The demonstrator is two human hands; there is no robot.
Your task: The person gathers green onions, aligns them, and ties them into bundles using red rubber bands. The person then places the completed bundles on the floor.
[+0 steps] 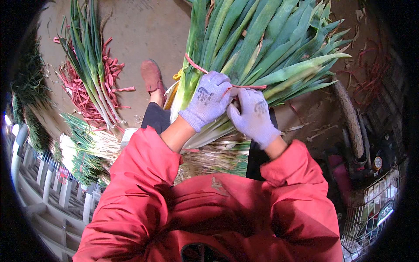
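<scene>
A large bundle of leeks or thick green onions (248,46) lies before me, green leaves fanned away and pale stalks towards my body. A red strap (195,64) goes around it. My left hand (209,100), in a pale knitted glove, rests on the bundle with its fingers curled at the strap. In a matching glove, my right hand (252,114) pinches the strap near the left fingertips. One strap end (252,86) sticks out to the right above that hand. Whether the strap is knotted is hidden by the fingers.
Loose green onions (98,73) lie over a heap of red strips (78,95) on the floor at left. More bunches (95,144) lie nearer, with others (216,157) beneath my bundle. A wooden pole (348,114) and a wire basket (370,203) are at right.
</scene>
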